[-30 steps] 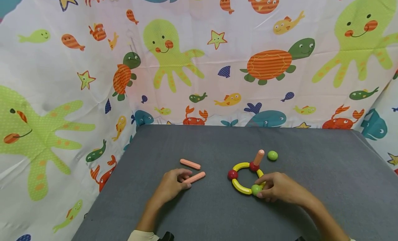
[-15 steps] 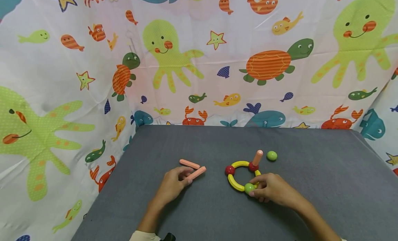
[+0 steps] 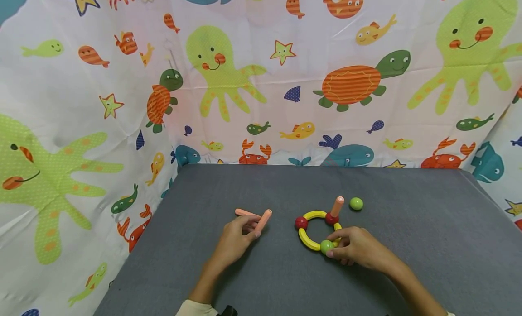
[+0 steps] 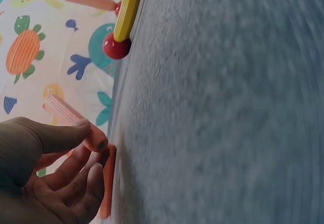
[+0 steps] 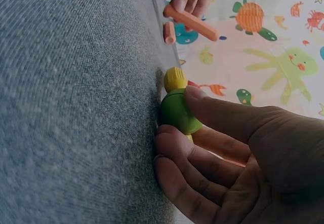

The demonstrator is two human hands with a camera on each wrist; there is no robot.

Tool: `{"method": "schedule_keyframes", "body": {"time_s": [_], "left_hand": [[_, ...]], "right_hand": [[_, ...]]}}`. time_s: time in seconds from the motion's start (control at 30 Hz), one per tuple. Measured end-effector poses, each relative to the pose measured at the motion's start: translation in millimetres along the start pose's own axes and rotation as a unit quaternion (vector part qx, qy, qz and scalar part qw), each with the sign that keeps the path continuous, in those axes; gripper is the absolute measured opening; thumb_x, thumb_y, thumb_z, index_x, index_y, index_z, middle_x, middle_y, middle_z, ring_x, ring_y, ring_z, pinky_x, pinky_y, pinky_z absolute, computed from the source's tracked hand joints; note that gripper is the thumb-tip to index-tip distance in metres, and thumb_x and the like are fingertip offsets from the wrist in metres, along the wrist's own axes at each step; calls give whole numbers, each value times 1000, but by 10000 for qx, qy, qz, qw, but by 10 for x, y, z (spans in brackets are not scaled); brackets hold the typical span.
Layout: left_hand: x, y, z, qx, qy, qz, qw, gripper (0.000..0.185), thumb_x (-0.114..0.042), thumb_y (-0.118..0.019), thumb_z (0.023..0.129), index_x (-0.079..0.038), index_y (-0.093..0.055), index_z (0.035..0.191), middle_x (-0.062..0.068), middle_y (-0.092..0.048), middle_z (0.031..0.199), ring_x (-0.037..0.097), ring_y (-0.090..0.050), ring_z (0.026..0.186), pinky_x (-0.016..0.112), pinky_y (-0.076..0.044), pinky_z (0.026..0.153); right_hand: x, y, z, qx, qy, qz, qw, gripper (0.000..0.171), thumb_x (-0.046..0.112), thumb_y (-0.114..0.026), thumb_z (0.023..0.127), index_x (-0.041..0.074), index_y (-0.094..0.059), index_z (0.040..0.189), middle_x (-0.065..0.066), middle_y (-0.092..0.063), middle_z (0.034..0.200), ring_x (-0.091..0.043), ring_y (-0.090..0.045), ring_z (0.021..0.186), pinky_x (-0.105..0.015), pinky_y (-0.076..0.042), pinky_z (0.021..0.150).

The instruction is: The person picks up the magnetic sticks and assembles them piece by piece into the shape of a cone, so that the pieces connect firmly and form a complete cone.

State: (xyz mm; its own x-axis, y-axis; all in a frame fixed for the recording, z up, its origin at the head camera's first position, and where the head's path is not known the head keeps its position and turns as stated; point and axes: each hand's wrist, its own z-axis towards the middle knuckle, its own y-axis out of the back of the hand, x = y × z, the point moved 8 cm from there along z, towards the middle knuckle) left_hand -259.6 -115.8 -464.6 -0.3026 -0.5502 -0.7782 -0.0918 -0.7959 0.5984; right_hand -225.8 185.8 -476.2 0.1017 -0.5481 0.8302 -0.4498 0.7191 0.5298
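Observation:
My left hand [image 3: 236, 238] pinches a salmon-pink stick [image 3: 263, 220] between thumb and fingers, its free end tipped up off the table. Behind that hand a second pink stick [image 3: 244, 212] lies on the cloth, partly hidden. On the right, a ring of curved yellow pieces [image 3: 308, 240] joined by balls lies flat. One red ball [image 3: 301, 223] is at its left; another red ball [image 3: 331, 218] at its back has a pink stick [image 3: 337, 206] standing upright in it. My right hand [image 3: 359, 248] grips the green ball [image 5: 178, 111] at the ring's front and covers the ring's right side.
A loose green ball [image 3: 356, 203] rests behind the ring, to the right of the upright stick. The grey cloth-covered table [image 3: 228, 184] runs back to a white curtain [image 3: 244, 17] printed with sea animals, which also hangs along the left side.
My left hand has lifted the pink stick, tilting it upward, and moved slightly right and away from me. The right hand has shifted the ring a little left, then held it still.

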Motion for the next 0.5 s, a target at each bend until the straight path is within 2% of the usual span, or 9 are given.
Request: {"method": "schedule_keyframes", "body": {"time_s": [0.23,0.37,0.5], "left_hand": [[-64,-145,61,125,-67,37,9999,30,-8,-81,93,-7,-75,122,5,-77,106,19,-74,94,39,-59,85],[-98,-227,105,217,-70,-107,9997,28,-9,-81,94,-9,-75,121,3,-77,105,16,-74,94,32,-57,83],[-127,-320,156,282,-35,-225,9993,27,-10,-81,94,-9,-73,120,4,-76,108,17,-74,97,33,-58,85]], "right_hand": [[-18,0,-4,10,-65,-34,10000,34,27,-84,92,5,-76,118,-3,-71,80,-24,-68,69,-34,-58,59],[-16,5,-3,-3,-23,-53,10000,35,28,-84,92,6,-76,118,-3,-71,80,-24,-68,68,-34,-58,58],[-19,6,0,5,4,-61,10000,35,28,-84,92,6,-76,118,-3,-71,80,-23,-68,68,-34,-58,58]]}}
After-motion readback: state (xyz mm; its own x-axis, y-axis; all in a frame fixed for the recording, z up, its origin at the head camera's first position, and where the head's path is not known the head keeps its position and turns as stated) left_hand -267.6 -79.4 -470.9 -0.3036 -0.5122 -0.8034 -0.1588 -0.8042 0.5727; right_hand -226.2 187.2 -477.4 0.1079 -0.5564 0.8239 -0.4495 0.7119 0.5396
